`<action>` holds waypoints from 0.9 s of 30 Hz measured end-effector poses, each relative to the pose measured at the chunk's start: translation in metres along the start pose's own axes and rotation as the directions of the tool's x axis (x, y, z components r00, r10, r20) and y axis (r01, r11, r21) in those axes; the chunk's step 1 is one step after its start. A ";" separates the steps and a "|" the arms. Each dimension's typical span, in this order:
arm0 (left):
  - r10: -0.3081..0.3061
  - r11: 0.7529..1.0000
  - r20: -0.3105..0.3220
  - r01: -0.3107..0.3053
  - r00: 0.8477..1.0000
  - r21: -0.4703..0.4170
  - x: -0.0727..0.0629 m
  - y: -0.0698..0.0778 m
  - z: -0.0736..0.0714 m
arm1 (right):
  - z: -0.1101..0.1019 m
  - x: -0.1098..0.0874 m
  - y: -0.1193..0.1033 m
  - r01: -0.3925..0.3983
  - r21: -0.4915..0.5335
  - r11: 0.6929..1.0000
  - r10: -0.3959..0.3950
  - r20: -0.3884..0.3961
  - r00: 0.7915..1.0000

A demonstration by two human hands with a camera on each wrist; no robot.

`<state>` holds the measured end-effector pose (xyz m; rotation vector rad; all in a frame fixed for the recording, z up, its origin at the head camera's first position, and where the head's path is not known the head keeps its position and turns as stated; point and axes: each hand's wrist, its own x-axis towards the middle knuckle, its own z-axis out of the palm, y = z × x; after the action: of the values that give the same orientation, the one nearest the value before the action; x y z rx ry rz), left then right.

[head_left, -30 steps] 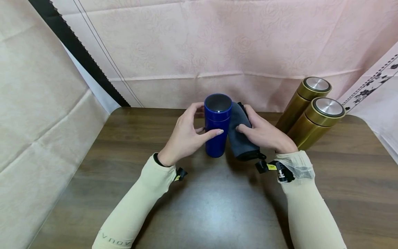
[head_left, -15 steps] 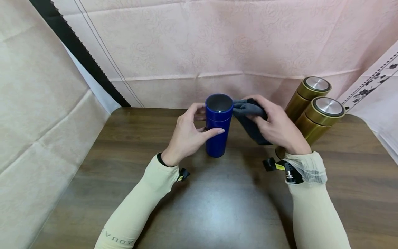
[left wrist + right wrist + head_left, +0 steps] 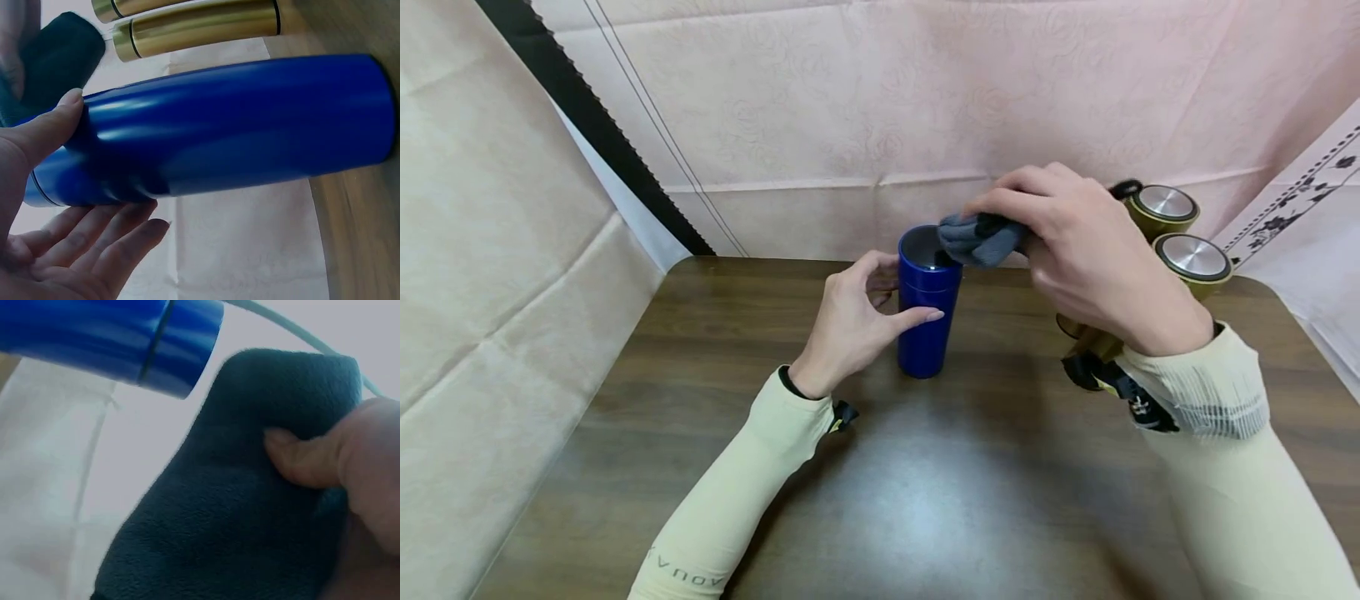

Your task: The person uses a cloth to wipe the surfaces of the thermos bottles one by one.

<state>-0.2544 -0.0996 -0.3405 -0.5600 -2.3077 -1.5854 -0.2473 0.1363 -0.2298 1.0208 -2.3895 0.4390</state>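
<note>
A blue thermos flask with a dark shiny top stands upright on the wooden table. My left hand holds its upper half from the left, the thumb across the front and the other fingers behind. Above and to the right, my right hand grips a folded grey-blue cloth, whose edge overlaps the flask's top in the head view. Seen from the right wrist, the thumb presses on the fuzzy cloth, with the flask's upper end close beside it.
Two gold flasks with silver lids, the rear one and the front one, stand at the right, partly hidden by my right hand and forearm. A pale patterned sheet hangs behind the table's back edge.
My right hand has lifted the cloth from beside the flask up to its top, folding it into a smaller bundle. My left hand and the blue flask have stayed nearly in place.
</note>
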 end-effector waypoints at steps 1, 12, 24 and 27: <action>0.017 1.000 0.003 -0.017 1.000 -0.015 0.000 -0.001 0.000 | -0.002 0.005 -0.003 0.034 -0.037 0.999 -0.033 0.029 0.999; 0.165 0.974 0.024 -0.167 0.986 0.151 0.004 -0.005 -0.004 | -0.012 0.036 -0.022 0.247 -0.234 0.940 -0.177 0.285 0.942; 0.287 0.909 0.040 -0.285 0.957 0.305 0.004 -0.008 -0.009 | -0.001 0.052 -0.024 0.207 -0.266 0.942 -0.117 0.317 0.941; 0.280 0.910 0.052 -0.282 0.959 0.305 0.004 -0.008 -0.008 | -0.003 0.051 -0.021 0.174 -0.283 0.943 -0.077 0.325 0.943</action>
<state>-0.2617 -0.1092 -0.3425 -0.7754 -2.2923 -1.0655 -0.2604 0.0945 -0.1967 1.1558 -2.5342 -0.1543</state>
